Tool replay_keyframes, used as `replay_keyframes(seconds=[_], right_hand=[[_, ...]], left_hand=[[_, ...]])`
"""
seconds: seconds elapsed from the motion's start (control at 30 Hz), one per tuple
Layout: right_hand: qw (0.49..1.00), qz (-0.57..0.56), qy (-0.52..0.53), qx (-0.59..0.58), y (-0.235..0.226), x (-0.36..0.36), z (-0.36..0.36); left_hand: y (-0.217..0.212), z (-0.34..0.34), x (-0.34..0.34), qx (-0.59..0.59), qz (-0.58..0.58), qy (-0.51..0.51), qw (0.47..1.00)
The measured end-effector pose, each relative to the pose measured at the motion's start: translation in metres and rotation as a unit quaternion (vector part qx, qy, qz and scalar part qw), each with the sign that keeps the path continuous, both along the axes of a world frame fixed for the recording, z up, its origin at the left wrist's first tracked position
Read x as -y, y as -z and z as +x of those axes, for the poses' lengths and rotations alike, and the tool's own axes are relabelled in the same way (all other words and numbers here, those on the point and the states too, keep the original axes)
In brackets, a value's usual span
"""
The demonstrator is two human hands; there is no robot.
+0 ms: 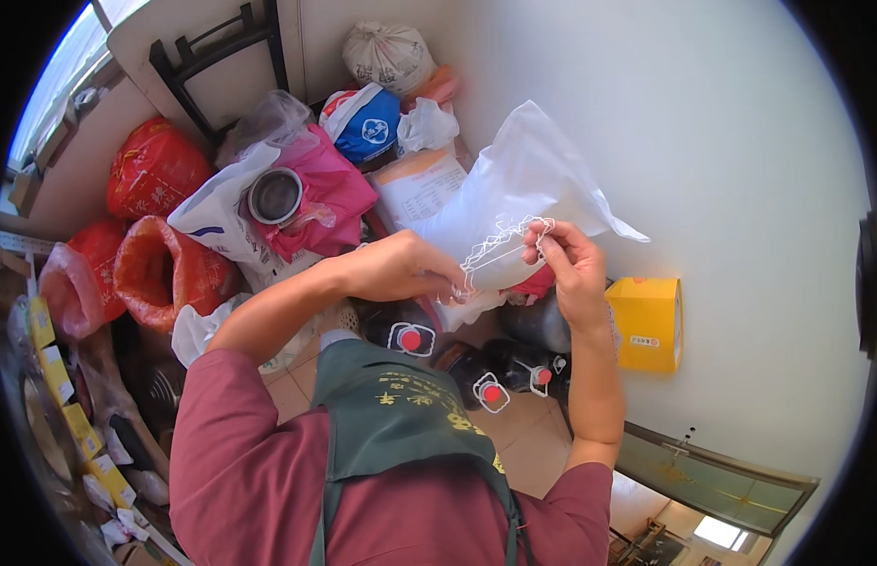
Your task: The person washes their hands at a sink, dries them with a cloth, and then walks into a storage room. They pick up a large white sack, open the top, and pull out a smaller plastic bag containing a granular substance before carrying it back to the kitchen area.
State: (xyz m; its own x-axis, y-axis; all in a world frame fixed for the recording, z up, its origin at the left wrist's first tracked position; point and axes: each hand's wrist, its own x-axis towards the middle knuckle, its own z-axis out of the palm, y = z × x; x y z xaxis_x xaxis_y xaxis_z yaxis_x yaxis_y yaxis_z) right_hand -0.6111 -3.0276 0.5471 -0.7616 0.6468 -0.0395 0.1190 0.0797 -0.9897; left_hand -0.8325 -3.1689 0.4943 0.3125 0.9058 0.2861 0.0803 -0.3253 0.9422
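Observation:
A crinkled white string (500, 243) stretches between my two hands, with loose loops along it. My left hand (421, 267) is closed on its left end, fingers bent down by the sack. My right hand (568, 267) pinches the other end between thumb and fingertips, a little higher up. Just behind the string stands a white sack (528, 174), its top rising to a point and a corner flaring to the right. Part of the sack is hidden behind my left hand and forearm.
Dark bottles with red caps (492, 393) stand on the tiled floor below my hands. At right, a yellow box (646, 324) rests by the white wall. Leftward are a metal bowl (275, 196) on a pink bag (334, 184) and several red bags (160, 170).

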Motion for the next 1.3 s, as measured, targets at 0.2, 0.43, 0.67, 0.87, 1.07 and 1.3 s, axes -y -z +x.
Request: replay_keyframes(seconds=[0.2, 0.43, 0.67, 0.87, 1.07, 1.3], right_hand=[[0.975, -0.101, -0.192, -0.046, 0.047, 0.068, 0.007], [0.996, -0.042, -0.080, -0.012, 0.020, 0.082, 0.066], [0.988, -0.064, -0.006, -0.142, 0.001, 0.085, 0.104], [0.989, 0.031, -0.014, -0.145, 0.006, 0.084, 0.124], [0.990, 0.077, -0.028, -0.118, 0.017, 0.090, 0.137], [0.989, -0.057, -0.068, -0.121, 0.013, 0.119, 0.143]], left_hand=[[-0.047, 0.026, 0.008, 0.093, -0.067, -0.053, 0.992], [-0.051, 0.053, 0.012, -0.101, -0.041, -0.155, 0.982], [-0.044, 0.122, 0.026, -0.065, -0.043, -0.072, 0.994], [-0.039, 0.158, 0.039, -0.072, -0.080, -0.064, 0.992], [-0.064, 0.168, 0.048, 0.055, -0.154, -0.119, 0.979], [-0.088, 0.169, 0.066, -0.104, -0.078, -0.180, 0.975]])
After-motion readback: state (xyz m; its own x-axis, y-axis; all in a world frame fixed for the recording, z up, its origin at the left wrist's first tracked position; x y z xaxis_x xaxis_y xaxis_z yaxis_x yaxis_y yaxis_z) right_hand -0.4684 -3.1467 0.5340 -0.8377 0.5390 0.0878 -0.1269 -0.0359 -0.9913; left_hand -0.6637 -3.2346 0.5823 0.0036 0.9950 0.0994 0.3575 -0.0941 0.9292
